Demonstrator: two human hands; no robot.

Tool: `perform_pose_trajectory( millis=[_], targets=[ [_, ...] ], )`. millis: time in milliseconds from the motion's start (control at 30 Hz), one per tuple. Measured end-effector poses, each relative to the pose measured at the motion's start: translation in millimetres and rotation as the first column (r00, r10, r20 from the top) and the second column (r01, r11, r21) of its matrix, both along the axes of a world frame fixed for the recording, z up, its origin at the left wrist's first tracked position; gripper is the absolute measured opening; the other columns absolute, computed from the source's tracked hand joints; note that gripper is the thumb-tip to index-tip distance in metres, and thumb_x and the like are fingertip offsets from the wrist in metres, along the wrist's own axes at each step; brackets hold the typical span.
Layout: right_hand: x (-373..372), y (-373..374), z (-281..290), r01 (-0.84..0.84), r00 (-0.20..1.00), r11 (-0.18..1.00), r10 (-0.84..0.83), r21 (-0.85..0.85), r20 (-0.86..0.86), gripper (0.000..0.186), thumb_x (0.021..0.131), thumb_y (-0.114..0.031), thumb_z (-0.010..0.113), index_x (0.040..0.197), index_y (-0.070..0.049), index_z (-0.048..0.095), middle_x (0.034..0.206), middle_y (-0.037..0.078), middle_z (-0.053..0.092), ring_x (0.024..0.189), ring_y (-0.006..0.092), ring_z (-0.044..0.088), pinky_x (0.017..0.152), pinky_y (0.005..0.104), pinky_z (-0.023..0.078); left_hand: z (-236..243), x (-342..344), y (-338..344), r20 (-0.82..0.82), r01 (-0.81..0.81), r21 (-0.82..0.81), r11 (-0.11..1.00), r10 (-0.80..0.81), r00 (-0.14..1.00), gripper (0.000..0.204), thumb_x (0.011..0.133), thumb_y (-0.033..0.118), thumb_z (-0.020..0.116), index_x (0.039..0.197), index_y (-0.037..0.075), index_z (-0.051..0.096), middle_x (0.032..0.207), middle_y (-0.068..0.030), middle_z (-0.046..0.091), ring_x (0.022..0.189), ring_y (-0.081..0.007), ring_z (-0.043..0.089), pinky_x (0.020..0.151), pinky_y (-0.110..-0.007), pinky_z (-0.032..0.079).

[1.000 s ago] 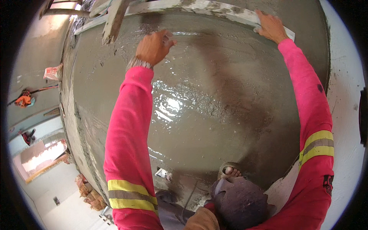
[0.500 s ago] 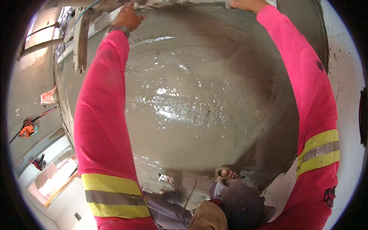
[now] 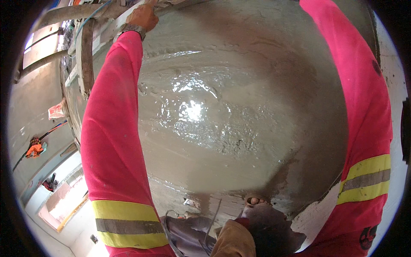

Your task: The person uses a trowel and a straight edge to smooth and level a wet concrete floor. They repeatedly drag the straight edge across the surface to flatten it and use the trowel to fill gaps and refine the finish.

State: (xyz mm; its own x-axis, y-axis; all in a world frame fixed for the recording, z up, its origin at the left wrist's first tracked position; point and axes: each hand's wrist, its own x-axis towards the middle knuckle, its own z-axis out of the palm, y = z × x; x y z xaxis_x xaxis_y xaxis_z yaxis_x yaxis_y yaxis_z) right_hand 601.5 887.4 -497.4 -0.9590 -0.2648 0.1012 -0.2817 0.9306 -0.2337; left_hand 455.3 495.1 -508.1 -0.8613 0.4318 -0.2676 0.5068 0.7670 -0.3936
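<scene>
My left hand [image 3: 143,18], with a band at its wrist, is stretched far forward at the top left. It appears closed on a long pale bar [image 3: 170,4] lying at the far side of wet grey cement [image 3: 205,111]; the fingertips are partly hidden. My right arm [image 3: 364,81] reaches forward along the right side, and its hand is beyond the top edge. The cement is smooth and shiny, with a rougher patch in its middle. Both sleeves are pink with yellow and grey bands.
Wooden poles [image 3: 87,55] stand beside my left arm. A pale wall [image 3: 391,85] borders the cement on the right. A sandalled foot [image 3: 255,200] is at the near edge. An orange cloth [image 3: 35,150] and a red-and-white bag [image 3: 56,111] lie on the left.
My right hand has gone out of view past the top edge. My left hand remains near the top left, slightly higher in the picture. The view has shifted a little.
</scene>
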Motion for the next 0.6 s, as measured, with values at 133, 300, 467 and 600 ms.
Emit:
perform_pose_trajectory(
  millis=[133, 300, 467, 600],
  targets=[
    [-4.4, 20.0, -12.4, -0.031, 0.997, 1.0, 0.031, 0.0, -0.069, 0.054, 0.056, -0.028, 0.073, 0.106, -0.01, 0.06, 0.089, 0.019, 0.065, 0.084, 0.038, 0.061, 0.073, 0.0473, 0.046, 30.3, 37.7, 44.9, -0.017, 0.14, 0.139, 0.98, -0.139, 0.99, 0.081, 0.078, 0.041, 0.064, 0.146, 0.027, 0.023, 0.124, -0.0145, 0.058, 0.102, -0.0277, 0.063, 0.086, -0.041, 0.049],
    [-7.6, -4.3, -7.7, -0.035, 0.991, 0.999, 0.037, 0.019, -0.125, 0.053, 0.057, -0.029, 0.072, 0.105, -0.009, 0.06, 0.089, 0.02, 0.065, 0.085, 0.039, 0.061, 0.073, 0.0477, 0.046, 5.6, -4.8, -16.6, -0.04, 0.269, 0.2, 0.942, -0.266, 0.963, 0.077, 0.082, 0.013, 0.057, 0.146, 0.028, 0.017, 0.149, -0.0112, 0.026, 0.119, -0.0399, 0.047, 0.098, -0.045, 0.043],
    [3.5, 5.4, -4.5, 0.058, 0.998, 0.996, -0.058, 0.075, -0.005, 0.052, 0.058, -0.028, 0.069, 0.106, -0.009, 0.061, 0.092, 0.019, 0.065, 0.086, 0.0395, 0.062, 0.074, 0.0477, 0.047, 10.6, 22.7, 31.3, 0.103, 0.116, 0.227, 0.967, -0.142, 0.984, 0.087, 0.081, 0.012, 0.06, 0.147, 0.03, 0.007, 0.15, -0.0143, 0.02, 0.124, -0.0401, 0.041, 0.101, -0.044, 0.041],
    [-0.9, -6.1, -3.6, 0.017, 0.999, 0.998, -0.015, 0.057, -0.034, 0.052, 0.059, -0.026, 0.068, 0.107, -0.008, 0.06, 0.097, 0.02, 0.064, 0.09, 0.0383, 0.061, 0.077, 0.0474, 0.047, -3.6, -7.2, -13.7, -0.009, 0.222, 0.228, 0.948, -0.226, 0.974, 0.086, 0.08, 0.018, 0.065, 0.147, 0.023, 0.01, 0.149, -0.0175, 0.022, 0.124, -0.0386, 0.042, 0.101, -0.043, 0.04]
  ],
)
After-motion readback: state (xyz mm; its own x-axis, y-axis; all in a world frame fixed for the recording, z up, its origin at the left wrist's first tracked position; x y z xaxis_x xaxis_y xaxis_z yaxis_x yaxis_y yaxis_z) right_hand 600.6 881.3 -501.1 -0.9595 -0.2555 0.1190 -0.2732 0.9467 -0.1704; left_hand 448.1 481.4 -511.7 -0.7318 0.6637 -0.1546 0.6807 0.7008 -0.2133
